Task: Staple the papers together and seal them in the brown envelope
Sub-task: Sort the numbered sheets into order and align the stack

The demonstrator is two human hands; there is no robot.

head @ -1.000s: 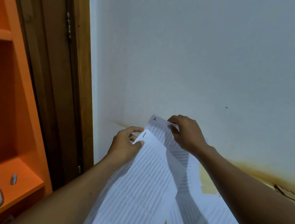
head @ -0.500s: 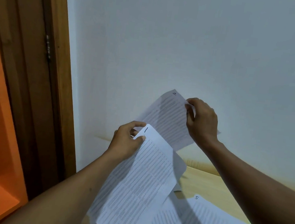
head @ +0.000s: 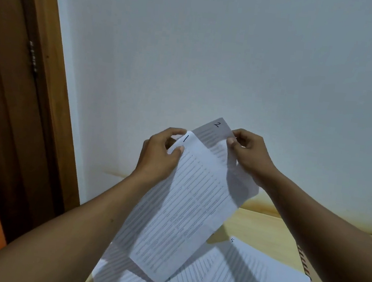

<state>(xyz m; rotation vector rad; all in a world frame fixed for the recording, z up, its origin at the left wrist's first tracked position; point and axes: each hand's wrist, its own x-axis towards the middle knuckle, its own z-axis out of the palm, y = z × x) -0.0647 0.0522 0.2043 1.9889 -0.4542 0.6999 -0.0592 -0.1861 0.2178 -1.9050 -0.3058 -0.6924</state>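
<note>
White printed sheets mid-frame: left hand [head: 159,155] pinches page one [head: 186,210], right hand [head: 249,157] pinches page two [head: 216,133] behind. She's collating; next, square the corners, gather page five [head: 257,281] lower right.

Above the worktop [head: 263,224], sheet 1 [head: 184,210] overlaps sheet 2 [head: 214,130], which is behind it. The left hand [head: 157,156] pinches sheet 1's top; the right hand [head: 250,157], to its right, pinches sheet 2's top. Sheet 5 [head: 257,276] lies on the worktop beneath, rightward.
</note>
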